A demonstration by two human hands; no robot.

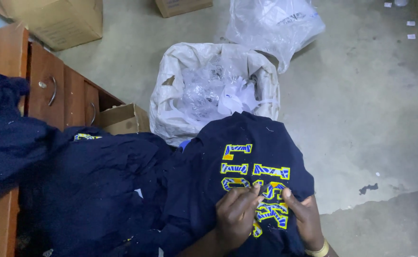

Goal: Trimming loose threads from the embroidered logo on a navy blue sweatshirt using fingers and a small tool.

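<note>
Over the grey concrete floor (pixel 361 119), the navy printed T-shirt (pixel 237 181) lies across your lap. Your left hand (pixel 235 214) and right hand (pixel 304 212) both pinch its yellow-and-blue lettering (pixel 256 169); pull hard and I judge the print may tear.

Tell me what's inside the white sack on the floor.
The white sack holds crumpled clear plastic wrappers and white paper strips. Anything deeper is covered by them.

Bare grey concrete floor (pixel 361 119), stained and dimly lit, stretches beyond the grip. A wooden drawer cabinet (pixel 61 95) stands far left of it; cardboard boxes (pixel 56 19) sit farther back.
</note>
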